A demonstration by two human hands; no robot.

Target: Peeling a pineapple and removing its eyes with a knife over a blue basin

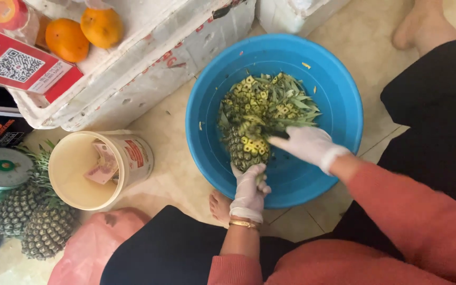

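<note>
Blue round plastic basin (339, 79) on tiled floor, holding green-and-yellow pineapple (246, 145) upright over heap of cut peel and leaves (281, 100); left hand (249, 192) in white glove closed around pineapple's base; right hand (307, 143), gloved, gripping dark knife handle (278, 133) at fruit's side; peeling judged partly done, much skin left; nearby cream plastic bucket (80, 171), unpeeled whole pineapples (38, 221), white foam box (159, 58) bearing oranges (83, 31); bare foot (220, 206) close under basin.
</note>
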